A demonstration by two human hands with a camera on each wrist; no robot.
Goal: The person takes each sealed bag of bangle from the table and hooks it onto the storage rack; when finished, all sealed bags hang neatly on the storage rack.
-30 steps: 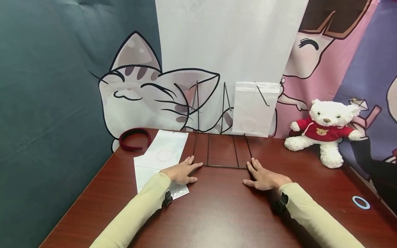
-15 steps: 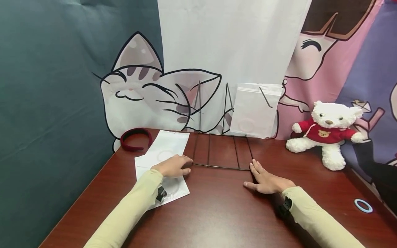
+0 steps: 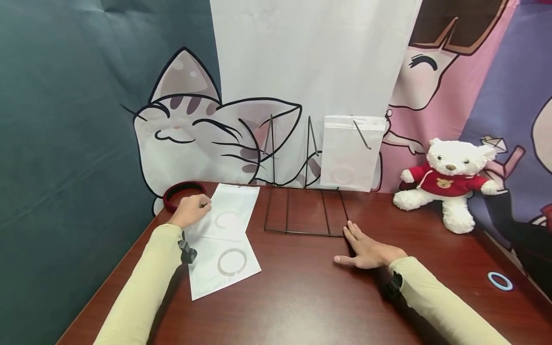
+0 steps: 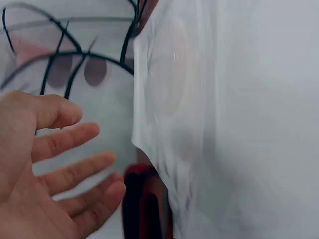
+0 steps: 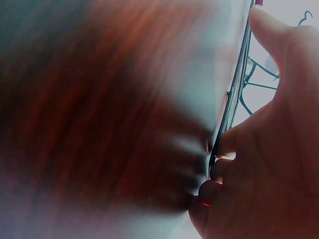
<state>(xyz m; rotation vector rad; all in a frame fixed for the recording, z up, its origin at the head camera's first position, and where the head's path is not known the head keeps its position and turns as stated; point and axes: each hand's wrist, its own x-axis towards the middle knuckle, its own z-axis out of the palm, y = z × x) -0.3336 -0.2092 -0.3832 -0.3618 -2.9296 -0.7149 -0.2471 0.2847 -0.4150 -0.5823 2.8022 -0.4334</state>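
With left grip [image 3: 189, 212] and right grip [image 3: 366, 250] spread, might push burgundy headband [image 3: 167, 197] past left edge of counter [image 3: 293, 287] by careless reaching.

on the table [image 3: 302, 302], the headband [image 3: 168, 192] lies back left, near the left hand [image 3: 190, 211]; two overlapping packets [image 3: 235, 199] lie right of it. farther right stands the rack [image 3: 306, 234], hung packets [image 3: 348, 155] on its right hook, the right hand [image 3: 368, 251] at its front right corner. right of the rack sits the bear [image 3: 446, 184]; the ring [image 3: 490, 279] lies before it, farther right.
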